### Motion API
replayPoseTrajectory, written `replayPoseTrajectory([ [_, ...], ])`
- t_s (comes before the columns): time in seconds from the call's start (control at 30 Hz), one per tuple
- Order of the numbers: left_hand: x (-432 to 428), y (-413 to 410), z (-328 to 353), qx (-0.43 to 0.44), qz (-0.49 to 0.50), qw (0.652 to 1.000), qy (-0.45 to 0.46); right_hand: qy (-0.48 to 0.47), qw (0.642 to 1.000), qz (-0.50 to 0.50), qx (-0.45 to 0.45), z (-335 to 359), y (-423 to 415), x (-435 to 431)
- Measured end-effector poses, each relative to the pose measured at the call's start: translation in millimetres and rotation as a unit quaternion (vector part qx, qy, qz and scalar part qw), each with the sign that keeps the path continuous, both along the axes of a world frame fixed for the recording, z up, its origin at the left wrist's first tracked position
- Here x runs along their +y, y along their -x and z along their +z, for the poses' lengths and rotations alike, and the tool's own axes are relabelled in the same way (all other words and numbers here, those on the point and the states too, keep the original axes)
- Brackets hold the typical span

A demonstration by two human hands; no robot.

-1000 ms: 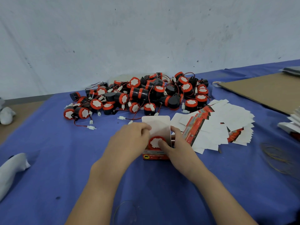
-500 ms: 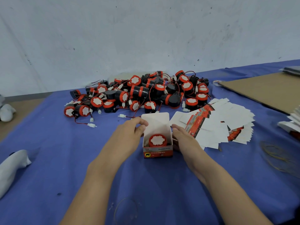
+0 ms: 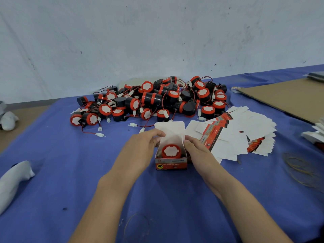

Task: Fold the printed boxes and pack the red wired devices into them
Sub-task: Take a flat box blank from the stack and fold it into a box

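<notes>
I see one device (image 3: pixel 171 151) in the box (image 3: pixel 171 163), lid unclosed, left hand (image 3: pixel 142 149) and right hand (image 3: pixel 199 152) gripping its sides; device pile (image 3: pixel 157 100), flat blanks (image 3: pixel 236 135) remain.

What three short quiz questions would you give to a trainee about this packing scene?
1. True or false: the top flap of the printed box is folded shut.
2. Seen from the person, where does the fan of flat boxes lie? A: left of the printed box. B: right of it. C: inside it.
3. What sits inside the printed box?
Key: 1 false, the flap stands open. 2 B. 3 one red wired device, with its white face up.
</notes>
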State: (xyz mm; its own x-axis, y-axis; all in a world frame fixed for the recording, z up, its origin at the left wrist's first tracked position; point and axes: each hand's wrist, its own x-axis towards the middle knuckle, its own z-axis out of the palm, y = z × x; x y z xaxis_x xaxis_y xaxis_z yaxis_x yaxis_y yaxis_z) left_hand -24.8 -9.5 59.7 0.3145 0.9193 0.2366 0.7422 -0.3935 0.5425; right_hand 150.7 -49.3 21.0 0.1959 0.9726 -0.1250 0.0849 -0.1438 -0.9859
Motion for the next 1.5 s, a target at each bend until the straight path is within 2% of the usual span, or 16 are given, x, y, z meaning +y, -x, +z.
replayPoseTrajectory([
  [0.27,-2,-9,-13,0.019,0.000,1.000,0.006,-0.013,1.000,0.011,-0.008,-3,-1,0],
  [0.4,3,-9,-13,-0.033,0.033,0.996,0.076,-0.019,1.000,0.010,-0.008,-3,-1,-1],
  [0.6,6,-6,-12,-0.062,0.022,0.987,0.149,-0.033,0.999,0.023,-0.011,-5,0,0],
  [0.67,7,-5,-12,-0.068,0.013,0.985,0.156,-0.048,0.998,0.036,-0.009,-6,1,0],
  [0.83,8,-5,-15,-0.092,-0.007,0.983,0.156,-0.076,0.992,0.067,-0.070,-9,7,-1],
  [0.93,7,-5,-15,-0.102,-0.022,0.984,0.143,-0.069,0.994,0.067,-0.043,-7,5,1],
  [1.03,6,-4,-13,-0.152,-0.033,0.973,0.171,-0.069,0.996,0.054,-0.030,-9,2,1],
  [1.17,6,1,-13,-0.219,-0.037,0.949,0.225,-0.074,0.995,0.028,-0.057,-10,3,0],
  [1.5,14,4,-21,-0.260,-0.023,0.931,0.257,-0.088,0.990,0.007,-0.113,-12,-1,0],
])
